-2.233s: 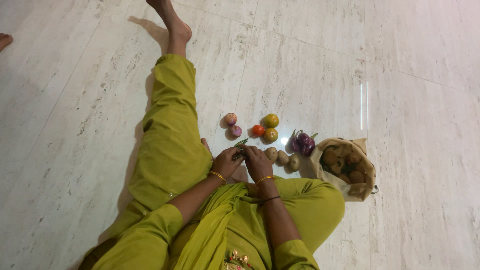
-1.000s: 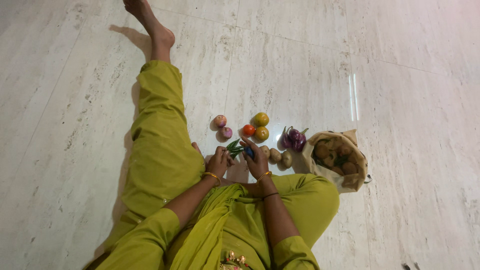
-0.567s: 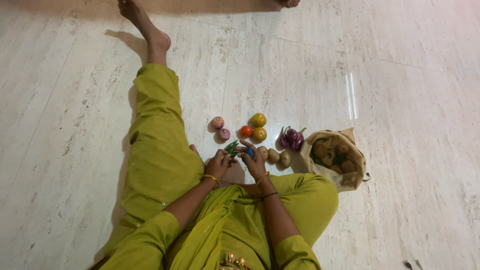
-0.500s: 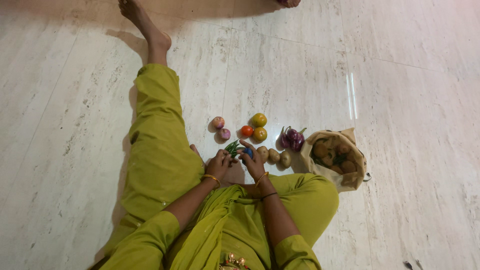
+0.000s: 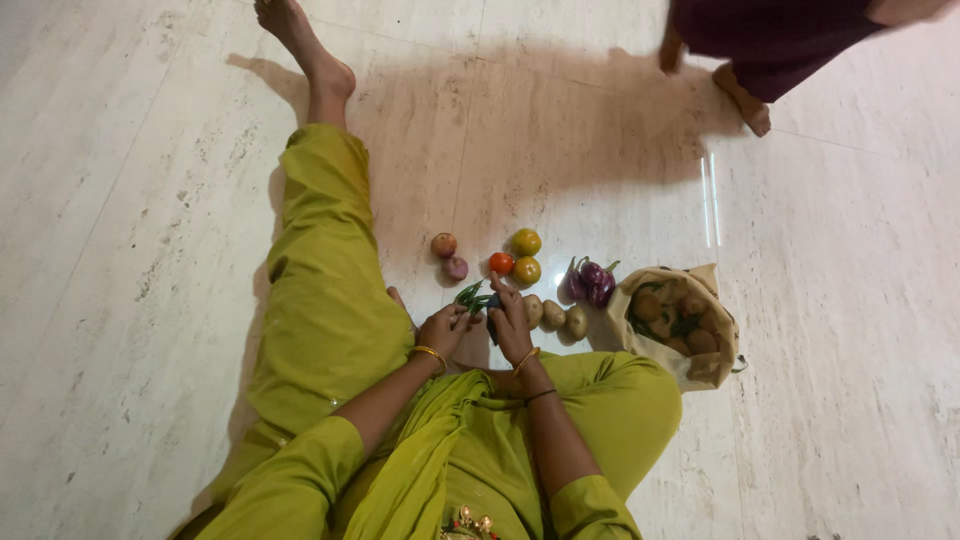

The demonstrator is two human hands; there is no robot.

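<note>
Seated on polished pale marble floor [image 5: 150,200], veined, glossy, tile seams visible; olive-green matte cloth on legs and sleeves, gold bangle on each wrist.

Left hand [image 5: 443,328] curled, fingers pinched on stems of green chillies [image 5: 469,295]; slim, pointed, glossy pods fanning up from between both hands, just above floor in front of lap. Right hand [image 5: 512,322] raised beside it, fingers half-closed around a small dark blue item [image 5: 492,303]; mostly hidden, kind not discernible, grip on it likely but not certain.

Laid out on floor beyond hands: two round pinkish onions [image 5: 449,256], papery skin; three tomatoes [image 5: 516,257] touching, smooth, one red, two yellow-green; small purple brinjals [image 5: 592,280], shiny, green caps; three oval brown potatoes [image 5: 554,316], dull skin, in a row just right of right hand. Beige cloth bag [image 5: 700,366] well right, mouth open, crumpled, holding brown potatoes plus some green.

Versus half a second earlier: hands, chillies, produce in same layout; right fingers straightened upward a little, blue item less exposed. New at top right: another person's bare foot [image 5: 748,105] and dark maroon garment [image 5: 770,35], casting broad shadow over floor down to the tomatoes; earlier only a toe tip at top edge. View shifted slightly.
</note>
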